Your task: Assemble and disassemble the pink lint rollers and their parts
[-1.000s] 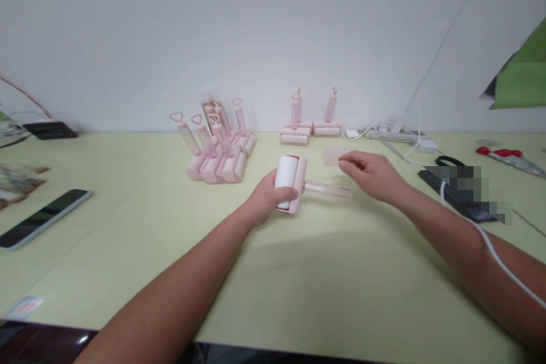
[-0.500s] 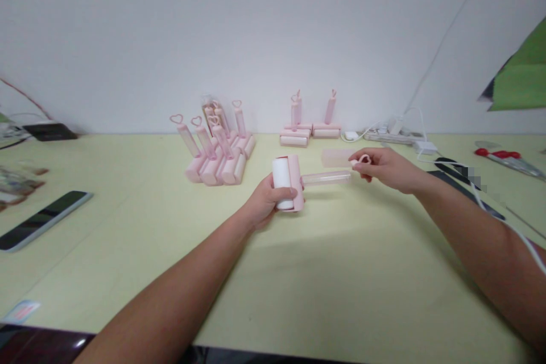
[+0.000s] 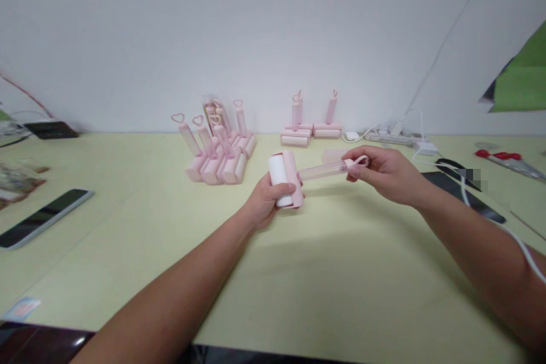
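A pink lint roller [image 3: 285, 178] with a white paper roll is held above the pale yellow table [image 3: 324, 273]. My left hand [image 3: 267, 200] is closed round the roll end. My right hand [image 3: 386, 173] pinches the heart-shaped tip of the roller's clear pink handle [image 3: 326, 170], which runs to the right. A pale pink translucent cover [image 3: 335, 154] lies on the table just behind the handle.
A cluster of pink lint rollers [image 3: 217, 148] stands at the back centre-left, and a smaller group [image 3: 309, 122] stands by the wall. A phone [image 3: 42, 216] lies at left. Cables, a power strip [image 3: 390, 135], a black device [image 3: 464, 193] and red scissors [image 3: 505, 158] are at right.
My right hand went from near the pink cover to the handle's heart tip and gripped it. The roller lifted slightly and its handle end rose.
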Demonstrator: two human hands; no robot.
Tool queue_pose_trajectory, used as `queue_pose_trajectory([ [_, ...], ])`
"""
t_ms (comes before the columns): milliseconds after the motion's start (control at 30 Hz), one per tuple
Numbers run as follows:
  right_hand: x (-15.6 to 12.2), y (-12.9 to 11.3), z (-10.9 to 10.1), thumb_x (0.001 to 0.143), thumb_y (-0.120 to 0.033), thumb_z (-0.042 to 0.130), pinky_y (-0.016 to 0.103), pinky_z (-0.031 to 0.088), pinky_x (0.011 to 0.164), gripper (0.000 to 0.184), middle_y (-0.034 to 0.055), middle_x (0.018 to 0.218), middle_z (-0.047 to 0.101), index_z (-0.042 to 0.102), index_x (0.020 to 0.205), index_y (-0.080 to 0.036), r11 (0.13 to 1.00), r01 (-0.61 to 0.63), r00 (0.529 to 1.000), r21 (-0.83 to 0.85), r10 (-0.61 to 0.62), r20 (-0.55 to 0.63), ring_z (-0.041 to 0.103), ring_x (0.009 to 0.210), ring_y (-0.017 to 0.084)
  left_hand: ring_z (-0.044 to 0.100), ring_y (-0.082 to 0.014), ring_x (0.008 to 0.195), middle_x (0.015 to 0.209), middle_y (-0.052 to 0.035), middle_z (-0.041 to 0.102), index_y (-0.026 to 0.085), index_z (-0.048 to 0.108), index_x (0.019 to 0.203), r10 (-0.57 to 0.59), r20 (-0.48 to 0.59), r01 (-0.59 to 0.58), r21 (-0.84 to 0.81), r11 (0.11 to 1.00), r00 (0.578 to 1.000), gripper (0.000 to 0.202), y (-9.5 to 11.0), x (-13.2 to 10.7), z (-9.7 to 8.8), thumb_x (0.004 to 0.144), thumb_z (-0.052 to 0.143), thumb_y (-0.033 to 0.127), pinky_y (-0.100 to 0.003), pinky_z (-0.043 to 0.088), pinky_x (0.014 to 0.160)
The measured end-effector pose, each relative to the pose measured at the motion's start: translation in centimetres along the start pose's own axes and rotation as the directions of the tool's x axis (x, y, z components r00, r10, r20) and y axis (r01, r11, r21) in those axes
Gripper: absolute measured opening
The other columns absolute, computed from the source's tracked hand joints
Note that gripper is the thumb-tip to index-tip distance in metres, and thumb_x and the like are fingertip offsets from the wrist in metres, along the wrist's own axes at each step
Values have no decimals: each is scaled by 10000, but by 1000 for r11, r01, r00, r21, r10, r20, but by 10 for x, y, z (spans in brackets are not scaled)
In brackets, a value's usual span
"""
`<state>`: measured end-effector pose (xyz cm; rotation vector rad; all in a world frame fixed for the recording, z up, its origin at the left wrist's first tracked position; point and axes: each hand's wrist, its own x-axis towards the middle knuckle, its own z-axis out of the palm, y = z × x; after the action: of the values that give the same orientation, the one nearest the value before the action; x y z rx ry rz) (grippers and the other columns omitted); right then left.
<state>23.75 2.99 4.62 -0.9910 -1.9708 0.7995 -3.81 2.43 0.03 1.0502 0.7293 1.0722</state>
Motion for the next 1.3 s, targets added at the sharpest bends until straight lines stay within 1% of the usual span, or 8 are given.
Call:
queue_pose_trajectory([
  [100,-2,0,6,900,-436,631,291,508,681,287,32,803,698,655,1080,-214,999,-8,1000,-31,7,-21,660,746,187,701,-219,786,952,-79,662,116,620,1010,15,-60,-16,-15,1000,998,400,-1,-2,4,701,802,294,-324,569,672],
  [233,-3,2,12,907,-427,629,296,519,689,302,44,785,720,642,1095,-191,999,-12,999,50,14,-39,685,735,192,710,-227,785,1001,-88,669,119,622,1009,27,-111,-31,-34,999,993,393,-1,-5,10,700,807,277,-342,585,660],
  [467,-4,4,17,904,-420,655,299,539,705,308,54,784,737,654,1094,-178,977,-9,998,215,23,-62,726,743,197,708,-209,721,970,-87,685,114,628,985,-14,-108,6,-73,997,994,385,6,-8,15,673,812,246,-323,583,616],
  [600,-6,4,24,932,-453,603,321,562,693,318,71,896,743,637,1101,-185,916,-39,998,399,59,-38,742,731,206,708,-201,703,942,-75,699,119,636,967,-39,-107,30,-87,996,993,368,7,-10,18,668,810,247,-325,583,618],
  [667,-6,4,26,946,-461,578,322,559,668,324,77,902,742,633,1101,-182,897,-33,998,441,56,-40,742,708,207,709,-199,700,939,-74,704,121,636,970,-45,-104,36,-90,995,994,374,7,-11,19,666,812,247,-327,583,621],
  [800,-7,8,26,943,-452,587,324,548,635,310,68,862,734,632,1094,-185,874,4,998,486,26,-55,732,663,204,708,-198,706,942,-76,706,121,631,977,-44,-99,35,-92,995,994,380,8,-13,21,669,813,248,-322,581,624],
  [933,-8,11,27,939,-459,590,333,548,636,316,66,857,735,629,1095,-186,848,1,999,529,22,-37,734,668,212,703,-193,698,948,-89,707,115,625,991,-48,-92,40,-92,995,995,403,8,-14,23,660,815,244,-312,577,617],
  [1300,-10,16,34,948,-461,577,366,556,640,314,60,819,732,610,1087,-182,824,36,997,565,8,-74,729,641,216,702,-190,703,971,-94,699,108,624,1005,-59,-80,52,-94,994,995,423,3,-14,23,654,819,242,-307,580,632],
])
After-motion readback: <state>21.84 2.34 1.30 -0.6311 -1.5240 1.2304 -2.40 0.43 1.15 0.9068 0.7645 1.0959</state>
